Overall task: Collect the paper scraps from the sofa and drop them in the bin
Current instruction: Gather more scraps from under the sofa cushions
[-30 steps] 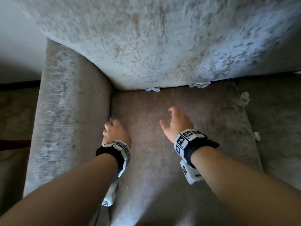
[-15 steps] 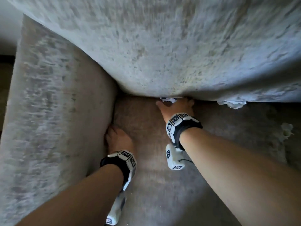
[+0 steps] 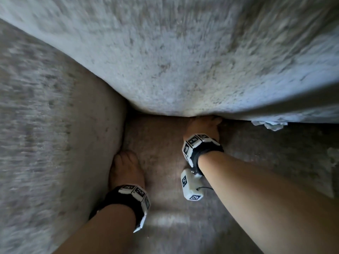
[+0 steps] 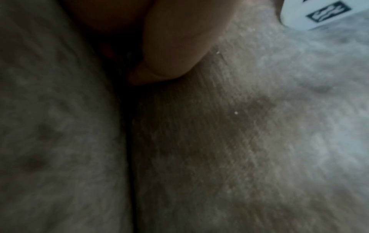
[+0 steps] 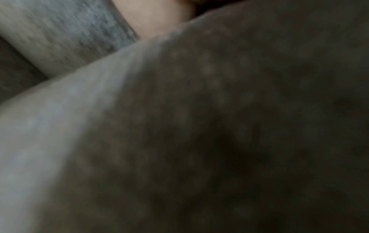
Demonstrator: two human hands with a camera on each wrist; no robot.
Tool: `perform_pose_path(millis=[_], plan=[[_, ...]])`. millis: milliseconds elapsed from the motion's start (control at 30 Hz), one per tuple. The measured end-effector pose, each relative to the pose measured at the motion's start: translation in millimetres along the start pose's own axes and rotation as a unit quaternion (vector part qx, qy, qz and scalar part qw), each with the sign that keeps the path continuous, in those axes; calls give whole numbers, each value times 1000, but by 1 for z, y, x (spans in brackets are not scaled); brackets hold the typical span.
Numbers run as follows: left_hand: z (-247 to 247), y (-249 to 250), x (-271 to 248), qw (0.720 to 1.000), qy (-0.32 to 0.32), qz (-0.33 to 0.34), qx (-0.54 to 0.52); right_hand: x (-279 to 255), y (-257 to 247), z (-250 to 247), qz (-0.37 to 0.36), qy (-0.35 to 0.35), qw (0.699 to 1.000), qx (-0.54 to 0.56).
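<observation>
My right hand (image 3: 203,123) reaches into the crease where the seat cushion (image 3: 165,213) meets the back cushion (image 3: 183,61). Its fingertips are hidden under the back cushion, and no scrap shows there. A crumpled white paper scrap (image 3: 269,125) pokes out of the same crease further right. Another pale scrap (image 3: 333,158) lies at the right edge of the seat. My left hand (image 3: 123,156) rests at the seam beside the armrest (image 3: 55,143), fingers bent down into it. In the left wrist view only its thumb (image 4: 169,55) shows against the seam.
The grey sofa fills the head view, and the bin is not in sight. The right wrist view is dark and blurred, showing only cushion fabric (image 5: 219,126) close up. Open seat lies between and in front of my hands.
My head has moved closer to the sofa. My right hand pushed further into the back crease, covering the scrap that showed at its fingertips. The left hand stayed at the armrest seam.
</observation>
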State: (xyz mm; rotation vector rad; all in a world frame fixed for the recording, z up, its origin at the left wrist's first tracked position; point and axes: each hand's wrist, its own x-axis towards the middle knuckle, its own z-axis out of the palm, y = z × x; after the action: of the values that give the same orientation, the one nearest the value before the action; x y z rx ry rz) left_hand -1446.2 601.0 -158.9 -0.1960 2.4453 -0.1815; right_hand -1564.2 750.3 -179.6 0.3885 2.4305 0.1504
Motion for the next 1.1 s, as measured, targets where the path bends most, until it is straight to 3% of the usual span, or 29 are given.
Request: perform_pose_path(millis=[33, 167, 233, 300, 433, 567, 700, 833, 933, 1100], plan=[[-2, -2, 1, 999, -32, -23, -3, -1, 3, 0, 9, 10, 1000, 10], [-3, -3, -5, 991, 11, -32, 132, -18, 24, -14, -19, 32, 989, 143], [-4, -1, -7, 986, 38, -25, 158, -25, 38, -24, -24, 60, 973, 223], [-10, 0, -9, 986, 22, -56, 158, -28, 48, -24, -22, 69, 950, 303], [-29, 0, -24, 985, -18, -72, 157, -50, 75, -23, -11, 31, 919, 393], [-56, 2, -40, 958, -88, 15, 272, -79, 117, -27, 7, -38, 916, 399], [-104, 10, -59, 972, -74, 93, 201, -103, 171, -48, 57, -49, 896, 437], [-152, 55, -70, 972, -57, 145, 176, -125, 225, -56, 106, -4, 878, 466], [-166, 108, -73, 968, -91, 183, 145, -130, 265, -43, 110, 14, 845, 524], [-171, 177, -87, 975, -92, 194, 61, -113, 336, 0, 105, -22, 845, 524]])
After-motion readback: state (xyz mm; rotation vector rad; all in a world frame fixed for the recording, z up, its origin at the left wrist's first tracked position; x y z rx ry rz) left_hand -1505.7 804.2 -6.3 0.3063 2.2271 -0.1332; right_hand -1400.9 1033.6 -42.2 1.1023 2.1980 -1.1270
